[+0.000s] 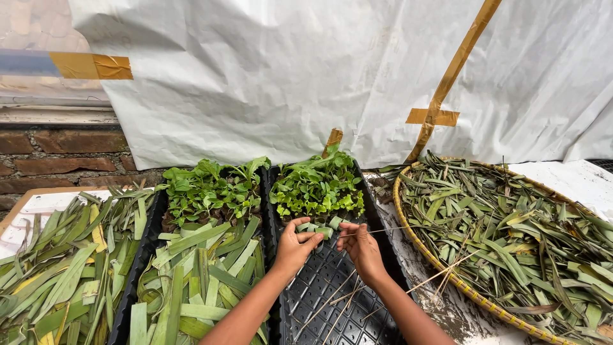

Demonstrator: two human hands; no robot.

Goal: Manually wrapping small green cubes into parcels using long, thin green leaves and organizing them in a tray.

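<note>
1. A small rolled green leaf strip [317,230] is pinched in the left hand [295,246], thumb and fingers closed on it, right at the front edge of the seedlings [317,185] in the right-hand black tray [332,287].
2. A thin stick [383,230] is held in the right hand [362,248], grip closed on its end just beside the leaf strip; the rest of it can be seen poking out to the right over the tray edge.
3. Below the hands, the tray's near cells are seen bare apart from a few loose sticks [332,300], so that's the open room.
4. To the left, a second tray [145,246] is packed with cut leaf strips [198,281], with more seedlings at the back.
5. Further left, a loose leaf pile [57,268] is spread out.
6. On the right, a round woven basket [434,268] of long leaves is parked close to the tray rim, tight on that side.
</note>
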